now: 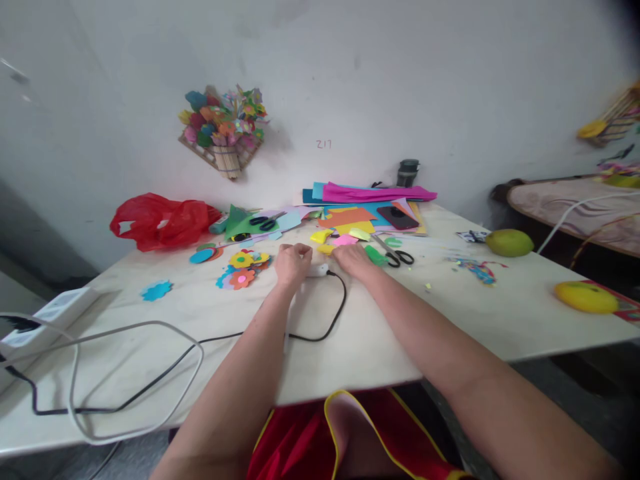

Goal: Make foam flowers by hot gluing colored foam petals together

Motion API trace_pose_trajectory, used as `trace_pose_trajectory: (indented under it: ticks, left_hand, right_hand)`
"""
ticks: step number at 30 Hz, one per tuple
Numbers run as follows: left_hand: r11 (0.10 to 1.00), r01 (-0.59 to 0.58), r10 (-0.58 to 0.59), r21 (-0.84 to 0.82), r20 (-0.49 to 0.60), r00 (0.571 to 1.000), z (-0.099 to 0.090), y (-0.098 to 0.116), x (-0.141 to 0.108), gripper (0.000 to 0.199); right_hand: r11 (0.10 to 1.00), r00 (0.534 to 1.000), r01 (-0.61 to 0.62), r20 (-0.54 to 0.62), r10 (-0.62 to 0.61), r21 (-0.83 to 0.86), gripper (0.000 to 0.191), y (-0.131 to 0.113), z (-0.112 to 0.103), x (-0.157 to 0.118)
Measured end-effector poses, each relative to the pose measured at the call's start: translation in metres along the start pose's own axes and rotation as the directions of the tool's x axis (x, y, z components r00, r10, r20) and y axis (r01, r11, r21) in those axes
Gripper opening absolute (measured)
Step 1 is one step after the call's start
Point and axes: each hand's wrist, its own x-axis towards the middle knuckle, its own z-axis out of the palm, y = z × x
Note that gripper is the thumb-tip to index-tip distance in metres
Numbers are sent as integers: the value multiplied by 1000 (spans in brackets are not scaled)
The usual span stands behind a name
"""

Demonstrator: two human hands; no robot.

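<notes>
The nearer yellow piece [325, 249] looks light, soft and easily creased (best held by an edge); it lies between the hands, beside the right hand [353, 259]; the left hand [294, 263], fingertips drawn together, is by a white device [318, 270]; whether either grips anything cannot be told.

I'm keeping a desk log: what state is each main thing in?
Left hand: fingers bent, grip unclear
Right hand: palm down, grip unclear
Black power cable: plugged into small white plastic device
White rectangular power strip: black plug inserted
Nearer black-handled metal scissors: lying flat, opening unclear
Dark rectangular phone: lying flat, no lit screen visible
Red translucent plastic bag: crumpled
Lone blue scalloped cutout: lying flat
</notes>
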Motion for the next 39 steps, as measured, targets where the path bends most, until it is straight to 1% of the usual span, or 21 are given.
trace_pose_trajectory:
  ticks: [6,11,13,17,21,26,33,39]
  left_hand:
    - [1000,-5,5,-2,0,1000,-1,0,0,25]
    - [1000,8,-9,19,9,1000,-1,0,1,26]
    - [999,20,-20,42,14,1000,-1,1,1,26]
    - [997,42,-42,67,1,999,-3,3,1,26]
    - [999,-14,16,49,-45,999,-4,5,-1,25]
    - [995,-81,85,51,-79,993,-3,4,-2,24]
    - [984,-151,157,92,-52,986,-1,3,-1,24]
    - [973,-207,210,107,-17,978,1,3,0,23]
  right_hand:
    - [1000,998,-5,-56,6,19,32,-1,-2,-2]
    - [999,993,-11,-116,16,48,28,3,-1,-3]
    - [996,991,-43,-125,53,80,26,5,0,-3]
    - [976,977,-140,-140,164,168,23,10,4,-1]
    - [957,960,-178,-173,220,231,25,14,7,1]
    - [939,954,-177,-183,237,293,28,18,10,4]
    - [938,962,-196,-130,241,287,29,18,11,5]
    - [952,970,-180,-116,214,247,29,16,8,4]
